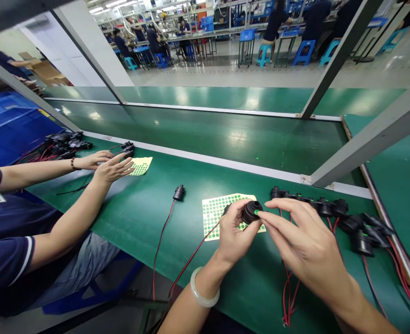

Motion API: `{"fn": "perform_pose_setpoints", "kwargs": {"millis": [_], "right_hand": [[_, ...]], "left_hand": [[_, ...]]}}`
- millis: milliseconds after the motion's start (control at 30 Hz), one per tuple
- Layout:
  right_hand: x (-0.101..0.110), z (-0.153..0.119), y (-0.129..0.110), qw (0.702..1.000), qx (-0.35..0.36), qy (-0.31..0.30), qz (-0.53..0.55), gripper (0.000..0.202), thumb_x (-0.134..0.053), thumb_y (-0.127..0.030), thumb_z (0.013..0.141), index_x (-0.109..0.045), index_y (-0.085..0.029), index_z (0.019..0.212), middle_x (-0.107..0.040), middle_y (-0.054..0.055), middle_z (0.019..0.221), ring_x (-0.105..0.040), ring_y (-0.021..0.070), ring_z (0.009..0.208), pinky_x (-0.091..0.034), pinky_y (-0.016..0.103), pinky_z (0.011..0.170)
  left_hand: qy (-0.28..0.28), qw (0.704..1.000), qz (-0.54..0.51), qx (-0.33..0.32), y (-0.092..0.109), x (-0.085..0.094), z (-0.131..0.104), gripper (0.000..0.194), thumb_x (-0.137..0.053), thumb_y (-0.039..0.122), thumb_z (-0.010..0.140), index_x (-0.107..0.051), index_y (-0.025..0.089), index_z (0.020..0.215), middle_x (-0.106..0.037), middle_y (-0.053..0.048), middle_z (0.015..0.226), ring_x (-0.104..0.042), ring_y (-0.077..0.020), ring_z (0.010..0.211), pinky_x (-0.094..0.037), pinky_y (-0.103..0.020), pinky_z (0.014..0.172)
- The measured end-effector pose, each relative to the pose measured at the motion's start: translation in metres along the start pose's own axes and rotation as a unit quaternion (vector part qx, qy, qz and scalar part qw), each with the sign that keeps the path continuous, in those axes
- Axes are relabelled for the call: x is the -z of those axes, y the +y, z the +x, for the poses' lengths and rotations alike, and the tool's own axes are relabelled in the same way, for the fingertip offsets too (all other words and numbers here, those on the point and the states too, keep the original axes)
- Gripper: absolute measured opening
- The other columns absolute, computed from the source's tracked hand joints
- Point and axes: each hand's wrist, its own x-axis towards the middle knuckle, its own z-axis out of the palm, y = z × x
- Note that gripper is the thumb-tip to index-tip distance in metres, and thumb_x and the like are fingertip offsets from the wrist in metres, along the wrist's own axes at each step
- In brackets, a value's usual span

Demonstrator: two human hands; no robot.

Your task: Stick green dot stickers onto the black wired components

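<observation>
My left hand is closed around a small black pump with a stepped round top, holding it above the sticker sheet. A red and black cable trails from it toward the table's front edge. A green round sticker shows against the pump's side, pinched at the fingertips of my right hand. Beneath my hands lies a pale yellow sheet of green dot stickers, partly covered. Another black pump stands to the left on the green table, its cable running toward me.
Several wired black pumps lie at the right, some bearing green dots. At left, a co-worker's hands are over another sticker sheet, near heaped pumps and a blue bin. A metal frame post rises at right.
</observation>
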Motion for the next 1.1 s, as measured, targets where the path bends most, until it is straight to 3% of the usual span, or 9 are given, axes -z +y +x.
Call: {"fn": "perform_pose_setpoints", "kwargs": {"millis": [233,667,833,1000,1100], "right_hand": [[-0.006,-0.002,0.0,1.0,0.004,-0.003,-0.009,0.022,-0.052,-0.007,0.089,-0.063,-0.016,0.106,-0.062,0.012,0.107,-0.057,0.0259,0.103,-0.046,0.043,0.089],[-0.02,-0.008,-0.013,0.999,-0.001,0.003,-0.051,0.029,-0.047,-0.004,0.088,-0.059,-0.012,0.113,-0.062,0.014,0.11,-0.054,0.0285,0.109,-0.043,0.045,0.092],[-0.023,-0.005,-0.008,0.999,-0.028,-0.008,-0.028,0.03,-0.047,-0.007,0.089,-0.061,-0.014,0.115,-0.059,0.014,0.107,-0.053,0.0287,0.108,-0.045,0.045,0.088],[-0.007,0.001,0.002,0.994,-0.054,0.031,0.086,0.022,-0.05,-0.014,0.092,-0.063,-0.02,0.109,-0.064,0.006,0.103,-0.058,0.0214,0.104,-0.047,0.037,0.089],[-0.002,0.0,0.006,0.996,-0.037,0.053,0.069,0.02,-0.052,-0.013,0.092,-0.064,-0.018,0.107,-0.065,0.007,0.102,-0.058,0.0224,0.105,-0.046,0.039,0.091]], "left_hand": [[0.005,0.999,0.023,-0.026,-0.004,0.001,0.0,0.036,-0.065,0.013,0.076,-0.058,0.018,0.111,-0.068,-0.006,0.102,-0.068,-0.0154,0.088,-0.057,-0.025,0.08],[0.03,0.989,0.128,-0.063,-0.015,0.009,-0.003,0.038,-0.065,0.015,0.077,-0.058,0.019,0.114,-0.068,-0.007,0.106,-0.066,-0.019,0.093,-0.055,-0.031,0.085],[0.019,0.99,0.12,-0.071,-0.019,0.01,-0.001,0.039,-0.064,0.014,0.078,-0.057,0.02,0.116,-0.067,-0.007,0.109,-0.066,-0.019,0.096,-0.054,-0.031,0.085],[0.023,0.999,0.036,-0.001,-0.005,0.007,0.005,0.031,-0.07,0.022,0.077,-0.059,0.018,0.106,-0.068,-0.005,0.099,-0.066,-0.0159,0.089,-0.054,-0.025,0.08],[0.018,0.999,-0.013,0.028,0.002,0.005,0.007,0.031,-0.073,0.023,0.074,-0.06,0.018,0.102,-0.068,-0.004,0.096,-0.066,-0.0151,0.087,-0.053,-0.024,0.079]]}}
